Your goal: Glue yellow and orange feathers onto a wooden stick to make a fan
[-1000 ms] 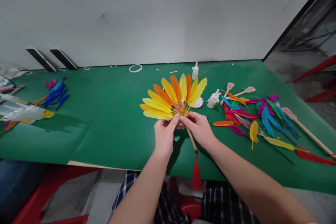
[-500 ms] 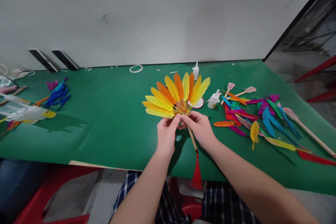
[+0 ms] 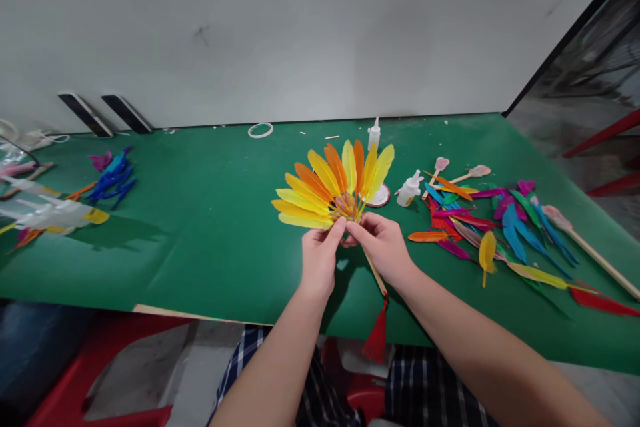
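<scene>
I hold a feather fan (image 3: 333,183) of yellow and orange feathers above the green table (image 3: 210,227). My left hand (image 3: 320,257) pinches the base of the feathers from the left. My right hand (image 3: 383,243) grips the same base from the right. The fan's wooden handle (image 3: 376,273) slants down toward me and ends in a red tassel (image 3: 375,337) that hangs past the table's front edge.
Loose coloured feathers (image 3: 500,223) and wooden sticks (image 3: 593,253) lie to the right. Two small glue bottles (image 3: 409,188) and a round white lid (image 3: 379,197) stand behind the fan. More feathers (image 3: 107,173) and plastic bags (image 3: 45,213) lie far left. A white ring (image 3: 260,130) lies by the wall.
The fan has tilted slightly: its handle and tassel swung a little to the right. Both hands kept their grip on the base.
</scene>
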`<action>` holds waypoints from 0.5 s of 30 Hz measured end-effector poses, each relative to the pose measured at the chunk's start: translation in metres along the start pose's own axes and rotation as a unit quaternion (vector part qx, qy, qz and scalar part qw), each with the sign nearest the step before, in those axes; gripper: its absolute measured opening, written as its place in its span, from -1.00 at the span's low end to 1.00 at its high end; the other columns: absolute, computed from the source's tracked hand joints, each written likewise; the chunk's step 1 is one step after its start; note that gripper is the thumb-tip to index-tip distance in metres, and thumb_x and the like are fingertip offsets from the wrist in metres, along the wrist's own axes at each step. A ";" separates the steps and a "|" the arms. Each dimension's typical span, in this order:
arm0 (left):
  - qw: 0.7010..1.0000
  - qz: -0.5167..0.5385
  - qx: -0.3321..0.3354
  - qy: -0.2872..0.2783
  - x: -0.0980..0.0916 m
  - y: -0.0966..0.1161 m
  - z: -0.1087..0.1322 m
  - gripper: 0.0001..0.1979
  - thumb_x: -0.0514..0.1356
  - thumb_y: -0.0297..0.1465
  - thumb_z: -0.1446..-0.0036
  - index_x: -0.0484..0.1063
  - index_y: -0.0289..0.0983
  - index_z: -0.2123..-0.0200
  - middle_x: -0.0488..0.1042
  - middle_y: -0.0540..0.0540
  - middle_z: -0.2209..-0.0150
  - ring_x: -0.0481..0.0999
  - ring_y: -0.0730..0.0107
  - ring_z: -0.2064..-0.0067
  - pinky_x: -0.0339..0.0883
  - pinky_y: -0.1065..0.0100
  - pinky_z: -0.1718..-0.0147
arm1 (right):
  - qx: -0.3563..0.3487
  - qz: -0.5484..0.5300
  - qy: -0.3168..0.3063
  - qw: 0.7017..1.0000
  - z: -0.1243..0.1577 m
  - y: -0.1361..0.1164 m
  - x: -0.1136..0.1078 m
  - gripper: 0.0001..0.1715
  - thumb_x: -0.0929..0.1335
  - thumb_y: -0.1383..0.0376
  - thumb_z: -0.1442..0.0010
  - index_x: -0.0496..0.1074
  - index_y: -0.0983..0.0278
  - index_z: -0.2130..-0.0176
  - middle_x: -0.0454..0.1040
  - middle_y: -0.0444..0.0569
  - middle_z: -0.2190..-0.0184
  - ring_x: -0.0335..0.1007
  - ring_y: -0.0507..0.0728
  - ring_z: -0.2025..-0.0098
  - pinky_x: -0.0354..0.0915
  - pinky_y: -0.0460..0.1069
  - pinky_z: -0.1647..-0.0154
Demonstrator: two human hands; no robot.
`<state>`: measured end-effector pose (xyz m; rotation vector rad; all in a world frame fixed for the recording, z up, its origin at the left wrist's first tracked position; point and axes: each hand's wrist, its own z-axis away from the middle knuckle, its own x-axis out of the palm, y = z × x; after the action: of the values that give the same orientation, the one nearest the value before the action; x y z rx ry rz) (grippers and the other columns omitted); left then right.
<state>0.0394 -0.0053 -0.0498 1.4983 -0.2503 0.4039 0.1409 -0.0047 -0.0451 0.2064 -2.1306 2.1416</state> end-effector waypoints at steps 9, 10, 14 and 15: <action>0.999 0.036 -0.011 0.006 0.002 0.002 0.000 -0.82 0.29 -0.34 0.13 0.48 -0.35 0.48 0.43 0.00 0.55 0.35 0.56 0.55 0.23 0.48 0.54 | 0.006 0.018 -0.007 1.000 -0.001 0.003 0.003 -0.72 0.39 0.16 0.05 0.30 0.29 0.59 0.39 -0.15 0.66 0.35 0.02 0.55 0.29 -0.08 0.47; 0.999 0.040 -0.011 0.011 0.002 0.003 0.000 -0.83 0.29 -0.35 0.13 0.48 -0.35 0.48 0.44 0.00 0.53 0.36 0.57 0.53 0.23 0.49 0.54 | 0.006 0.018 -0.011 1.000 -0.001 0.004 0.003 -0.73 0.39 0.16 0.05 0.32 0.29 0.57 0.40 -0.15 0.65 0.35 0.02 0.54 0.29 -0.08 0.47; 0.998 0.044 -0.006 0.042 0.002 0.005 -0.001 -0.84 0.31 -0.37 0.16 0.49 -0.35 0.48 0.46 -0.01 0.51 0.37 0.58 0.51 0.21 0.53 0.55 | -0.010 0.046 -0.021 0.999 -0.002 0.006 0.002 -0.76 0.39 0.17 0.05 0.38 0.30 0.54 0.43 -0.12 0.59 0.35 0.02 0.50 0.27 -0.09 0.45; 0.998 0.044 -0.006 0.048 0.001 0.005 -0.001 -0.84 0.32 -0.36 0.17 0.49 -0.35 0.48 0.45 0.00 0.53 0.37 0.58 0.51 0.20 0.54 0.55 | -0.015 0.056 -0.022 0.998 -0.002 0.006 0.002 -0.76 0.38 0.17 0.05 0.38 0.30 0.55 0.43 -0.12 0.59 0.35 0.02 0.49 0.26 -0.10 0.45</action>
<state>0.0388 -0.0042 -0.0452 1.4560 -0.2439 0.5428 0.1374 -0.0033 -0.0508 0.1356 -2.2480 2.1826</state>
